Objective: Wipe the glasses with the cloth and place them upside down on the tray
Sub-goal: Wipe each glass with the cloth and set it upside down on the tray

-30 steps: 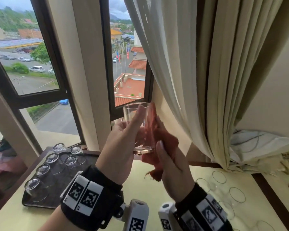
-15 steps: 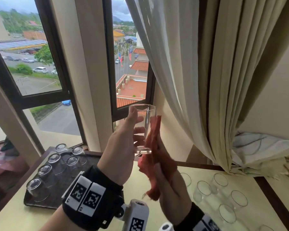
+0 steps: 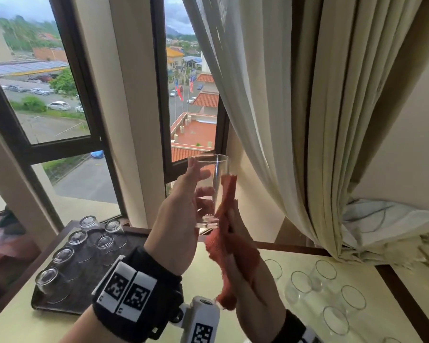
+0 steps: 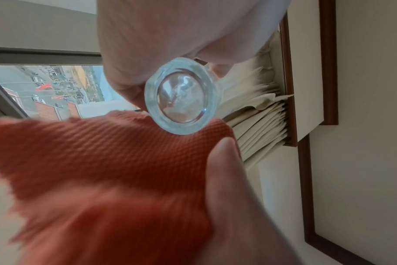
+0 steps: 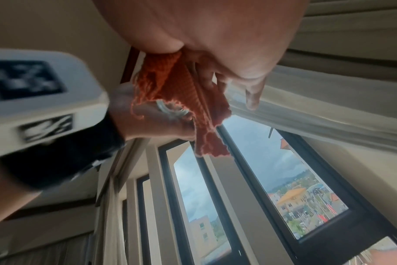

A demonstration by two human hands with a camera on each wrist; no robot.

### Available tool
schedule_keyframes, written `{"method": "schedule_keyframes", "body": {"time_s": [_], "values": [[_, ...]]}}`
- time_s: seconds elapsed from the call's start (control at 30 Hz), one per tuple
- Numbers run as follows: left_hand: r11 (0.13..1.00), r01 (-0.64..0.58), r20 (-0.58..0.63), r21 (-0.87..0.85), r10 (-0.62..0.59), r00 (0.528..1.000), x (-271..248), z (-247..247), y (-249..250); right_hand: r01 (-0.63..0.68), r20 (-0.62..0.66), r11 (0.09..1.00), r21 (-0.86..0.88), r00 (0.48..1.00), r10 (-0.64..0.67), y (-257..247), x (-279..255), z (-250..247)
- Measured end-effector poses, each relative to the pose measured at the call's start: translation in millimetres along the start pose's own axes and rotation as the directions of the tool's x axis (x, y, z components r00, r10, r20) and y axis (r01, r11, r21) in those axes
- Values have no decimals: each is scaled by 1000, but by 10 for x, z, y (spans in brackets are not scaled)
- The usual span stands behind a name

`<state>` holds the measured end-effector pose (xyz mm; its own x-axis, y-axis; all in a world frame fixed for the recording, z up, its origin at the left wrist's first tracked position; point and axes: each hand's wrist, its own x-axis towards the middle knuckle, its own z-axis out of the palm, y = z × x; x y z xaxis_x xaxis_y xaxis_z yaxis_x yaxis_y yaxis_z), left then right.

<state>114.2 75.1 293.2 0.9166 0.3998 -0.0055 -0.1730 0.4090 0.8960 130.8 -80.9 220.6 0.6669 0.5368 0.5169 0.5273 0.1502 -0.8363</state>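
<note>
Item 1: we are gripping an upright clear glass [image 3: 209, 191] in our left hand [image 3: 181, 219], fingers curled round it, raised at 12 o'clock above the table [image 3: 134, 305]. Item 2: our right hand [image 3: 248, 288] is pressing the orange cloth [image 3: 229, 246] against the glass's 3 o'clock side, fingers together. Item 3: we are keeping 6 upturned glasses [image 3: 89, 246] on the dark tray [image 3: 82, 303] at 9 o'clock.

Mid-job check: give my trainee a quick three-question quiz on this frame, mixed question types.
1. True or false: the glass in the left hand is held rim-up.
2. Which hand presses the orange cloth against the glass? A) left B) right
3. How many glasses stand upside down on the tray?

Key
1. True; its thick base faces down toward the left wrist camera.
2. B.
3. Six, in two rows; more glasses stand rim-up on the table to the right.
</note>
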Motion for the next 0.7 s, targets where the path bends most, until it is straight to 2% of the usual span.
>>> {"method": "schedule_keyframes", "body": {"time_s": [0.07, 0.13, 0.17, 0.27, 0.4, 0.43, 0.57, 0.6, 0.7], "values": [[1000, 10, 28, -7, -10, 1000, -17, 41, -45, -124, -27, 979, 159, 991, 130, -63, 109, -8], [999, 26, 59, -24, -25, 998, -65, 133, -81, -162, -72, 956, 246, 980, 185, -140, 268, -57], [999, 25, 49, -40, -23, 999, -84, 180, -86, -159, -94, 959, 235, 978, 185, -182, 342, -78], [995, 22, 5, -96, -21, 1000, -85, 244, -96, -65, -118, 988, 142, 990, 82, -269, 434, -74], [1000, -14, -25, -20, 14, 1000, -56, 163, 31, 148, 53, 988, -49, 988, -145, -235, 154, -9], [1000, -11, -36, 1, 11, 999, -44, 122, 63, 172, 92, 981, -85, 982, -164, -181, 72, 9], [998, -20, -70, 66, 25, 997, -41, 83, 92, 108, 97, 987, -117, 991, -97, -43, -4, 2], [997, -24, -83, 77, 30, 996, -53, 97, 83, 78, 77, 995, -60, 994, -73, -57, 46, -15], [996, -69, -63, 61, 73, 995, -104, 184, 56, -139, 10, 972, 191, 990, 139, -201, 290, -87]]}}
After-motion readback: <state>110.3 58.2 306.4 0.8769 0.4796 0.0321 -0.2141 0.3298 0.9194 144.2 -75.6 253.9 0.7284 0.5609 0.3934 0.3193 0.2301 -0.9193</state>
